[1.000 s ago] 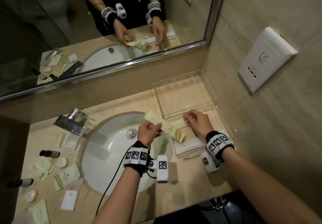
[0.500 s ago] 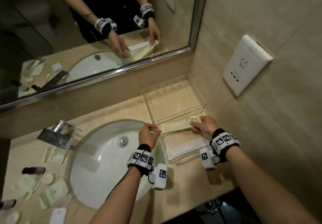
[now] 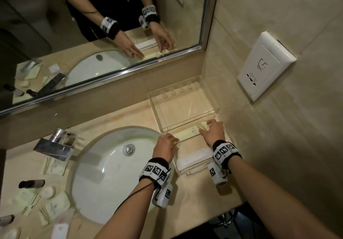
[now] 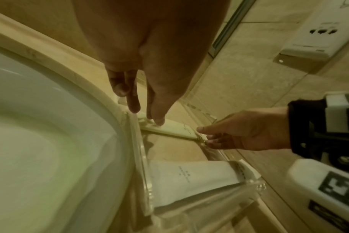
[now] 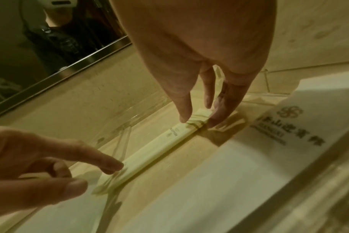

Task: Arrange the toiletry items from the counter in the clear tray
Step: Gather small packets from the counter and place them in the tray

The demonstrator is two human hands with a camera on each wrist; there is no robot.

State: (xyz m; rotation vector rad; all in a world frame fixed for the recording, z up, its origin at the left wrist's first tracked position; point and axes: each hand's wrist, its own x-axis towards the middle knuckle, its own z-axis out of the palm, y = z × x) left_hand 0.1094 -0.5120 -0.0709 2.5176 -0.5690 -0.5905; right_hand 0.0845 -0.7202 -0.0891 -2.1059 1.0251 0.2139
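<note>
The clear tray stands on the counter to the right of the sink, with a divider across it. A long pale green packet lies flat in the near compartment, along the divider. My left hand touches the packet's left end with straight fingers. My right hand rests straight fingertips on its right end. A white packet lies in the same compartment, nearer to me.
The white sink and chrome faucet are to the left. Several green packets and small bottles lie on the counter's left side. A mirror runs behind. A wall socket is on the right.
Both hands carried the long green packet from above the sink's edge into the tray and lowered it flat against the divider. Their fingers have straightened on its ends.
</note>
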